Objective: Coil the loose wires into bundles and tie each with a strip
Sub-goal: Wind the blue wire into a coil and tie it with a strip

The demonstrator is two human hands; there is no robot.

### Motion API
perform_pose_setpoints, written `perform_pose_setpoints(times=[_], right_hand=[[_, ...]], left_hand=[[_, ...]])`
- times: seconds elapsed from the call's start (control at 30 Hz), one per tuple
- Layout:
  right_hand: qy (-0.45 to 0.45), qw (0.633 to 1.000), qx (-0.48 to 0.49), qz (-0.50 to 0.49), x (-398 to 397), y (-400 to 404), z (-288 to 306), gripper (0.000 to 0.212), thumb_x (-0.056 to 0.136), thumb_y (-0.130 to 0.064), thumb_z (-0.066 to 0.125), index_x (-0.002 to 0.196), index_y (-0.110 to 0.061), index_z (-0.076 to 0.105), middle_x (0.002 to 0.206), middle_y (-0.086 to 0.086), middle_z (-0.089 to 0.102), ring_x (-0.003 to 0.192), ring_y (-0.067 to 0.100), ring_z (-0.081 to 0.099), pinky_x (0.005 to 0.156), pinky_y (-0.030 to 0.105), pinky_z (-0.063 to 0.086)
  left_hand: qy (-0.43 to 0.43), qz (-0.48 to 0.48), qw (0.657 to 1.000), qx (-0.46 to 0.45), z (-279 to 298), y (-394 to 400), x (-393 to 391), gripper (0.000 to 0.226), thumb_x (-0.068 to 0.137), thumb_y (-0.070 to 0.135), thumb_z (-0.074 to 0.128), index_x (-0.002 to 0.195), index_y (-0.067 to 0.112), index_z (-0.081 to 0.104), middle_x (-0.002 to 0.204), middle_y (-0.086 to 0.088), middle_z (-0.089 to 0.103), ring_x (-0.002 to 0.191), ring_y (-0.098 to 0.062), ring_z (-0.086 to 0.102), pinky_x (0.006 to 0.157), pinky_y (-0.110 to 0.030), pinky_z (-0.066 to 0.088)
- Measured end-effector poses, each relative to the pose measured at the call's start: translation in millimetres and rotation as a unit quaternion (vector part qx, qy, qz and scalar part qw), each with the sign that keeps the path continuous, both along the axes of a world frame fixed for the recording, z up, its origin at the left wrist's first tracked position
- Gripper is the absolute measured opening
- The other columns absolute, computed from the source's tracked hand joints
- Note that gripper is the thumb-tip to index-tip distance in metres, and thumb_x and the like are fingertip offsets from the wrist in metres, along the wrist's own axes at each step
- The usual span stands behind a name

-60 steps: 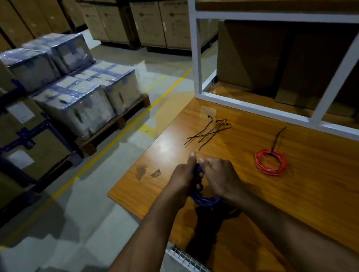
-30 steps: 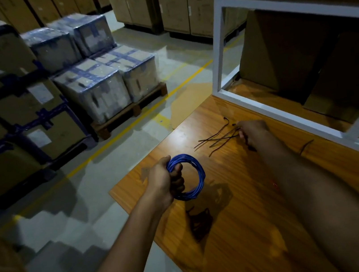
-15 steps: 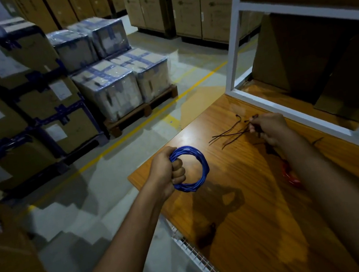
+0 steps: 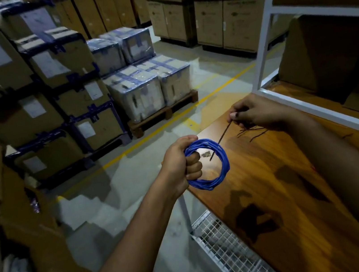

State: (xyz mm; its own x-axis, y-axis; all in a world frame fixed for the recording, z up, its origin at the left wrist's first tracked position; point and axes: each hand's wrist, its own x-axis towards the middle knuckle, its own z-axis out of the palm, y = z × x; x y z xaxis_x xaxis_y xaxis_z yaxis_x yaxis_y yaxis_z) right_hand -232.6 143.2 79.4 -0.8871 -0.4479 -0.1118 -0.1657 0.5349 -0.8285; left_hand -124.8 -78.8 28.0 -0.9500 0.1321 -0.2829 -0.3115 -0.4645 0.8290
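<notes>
Left hand point(image 4: 181, 163) fisted tight around a round coil of blue wire point(image 4: 213, 162), held up at frame centre over the near edge of the orange-brown wooden tabletop point(image 4: 276, 191). Right hand point(image 4: 256, 113), upper right of centre, pinches one thin dark tie strip point(image 4: 220, 138) that slants down toward the coil, with more loose dark strips point(image 4: 253, 132) lying on the wood just below that hand.
</notes>
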Motion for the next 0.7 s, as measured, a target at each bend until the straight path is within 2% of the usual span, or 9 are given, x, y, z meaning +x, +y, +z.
perform_pose_setpoints(times=[0.07,0.13,0.27,0.33,0.4,0.47,0.57,0.63,0.7], right_hand=[[-0.057,0.997,-0.014,0.054,6,-15,8,0.022,0.103,-0.005,0.045,0.098,-0.001,0.066,0.074,0.007,0.056,0.064,0.013,0.052,0.057,0.023,0.045],[-0.102,0.989,-0.03,0.099,11,-30,15,0.021,0.103,-0.004,0.043,0.096,-0.001,0.063,0.073,0.006,0.053,0.063,0.012,0.05,0.058,0.023,0.043],[-0.142,0.972,-0.032,0.181,23,-58,15,0.019,0.102,-0.002,0.041,0.099,-0.002,0.06,0.078,0.005,0.051,0.065,0.01,0.044,0.061,0.024,0.039],[-0.141,0.966,-0.023,0.214,30,-71,8,0.02,0.102,0.0,0.04,0.099,-0.002,0.06,0.079,0.002,0.054,0.065,0.009,0.043,0.062,0.025,0.039],[-0.144,0.963,-0.027,0.227,36,-79,-2,0.019,0.101,0.0,0.042,0.098,-0.002,0.061,0.08,0.003,0.055,0.067,0.014,0.043,0.064,0.03,0.038],[-0.13,0.969,-0.04,0.205,40,-82,-12,0.017,0.101,-0.005,0.047,0.1,0.001,0.063,0.085,0.011,0.054,0.071,0.024,0.04,0.063,0.033,0.037],[-0.082,0.988,-0.074,0.106,50,-80,-15,0.017,0.098,-0.014,0.06,0.11,-0.004,0.067,0.084,0.012,0.056,0.068,0.021,0.045,0.059,0.03,0.04],[-0.004,0.995,-0.095,0.021,67,-77,-15,0.02,0.094,-0.017,0.065,0.114,-0.016,0.065,0.081,0.003,0.059,0.065,0.01,0.053,0.059,0.027,0.043],[0.121,0.989,-0.074,-0.044,96,-74,-22,0.019,0.093,-0.021,0.066,0.112,-0.024,0.064,0.08,-0.007,0.061,0.065,0.004,0.056,0.06,0.027,0.048]], left_hand=[[0.003,0.001,1.0,-0.014,0,-5,7,0.012,0.103,0.018,0.035,0.103,0.013,0.046,0.051,0.003,0.016,0.036,-0.01,0.013,0.036,-0.015,0.017],[-0.002,-0.005,0.999,-0.031,-2,-9,12,0.016,0.104,0.024,0.038,0.105,0.011,0.048,0.051,0.003,0.016,0.037,-0.01,0.012,0.037,-0.016,0.016],[-0.001,-0.037,0.998,-0.05,-3,-12,25,0.034,0.101,0.044,0.049,0.089,0.012,0.05,0.051,0.003,0.015,0.038,-0.01,0.012,0.036,-0.018,0.017],[0.016,-0.041,0.996,-0.083,0,-11,33,0.033,0.101,0.038,0.051,0.077,0.016,0.046,0.051,0.002,0.016,0.039,-0.01,0.011,0.039,-0.02,0.013],[0.024,-0.042,0.993,-0.105,2,-11,38,0.028,0.103,0.031,0.05,0.078,0.019,0.045,0.051,0.002,0.018,0.04,-0.011,0.012,0.042,-0.023,0.01],[0.014,-0.036,0.994,-0.106,-1,-13,40,0.027,0.104,0.028,0.049,0.079,0.018,0.045,0.05,0.002,0.02,0.039,-0.011,0.013,0.04,-0.022,0.011],[-0.028,-0.006,0.997,-0.072,-7,-17,39,0.031,0.104,0.026,0.046,0.074,0.019,0.044,0.05,0.003,0.02,0.037,-0.01,0.013,0.038,-0.019,0.012],[-0.046,0.017,0.998,-0.05,-12,-20,38,0.039,0.104,0.025,0.046,0.066,0.021,0.055,0.05,0.003,0.019,0.036,-0.009,0.013,0.039,-0.018,0.01],[-0.059,0.035,0.997,-0.039,-18,-21,36,0.05,0.103,0.024,0.046,0.056,0.02,0.062,0.05,0.003,0.02,0.036,-0.008,0.014,0.039,-0.019,0.01]])
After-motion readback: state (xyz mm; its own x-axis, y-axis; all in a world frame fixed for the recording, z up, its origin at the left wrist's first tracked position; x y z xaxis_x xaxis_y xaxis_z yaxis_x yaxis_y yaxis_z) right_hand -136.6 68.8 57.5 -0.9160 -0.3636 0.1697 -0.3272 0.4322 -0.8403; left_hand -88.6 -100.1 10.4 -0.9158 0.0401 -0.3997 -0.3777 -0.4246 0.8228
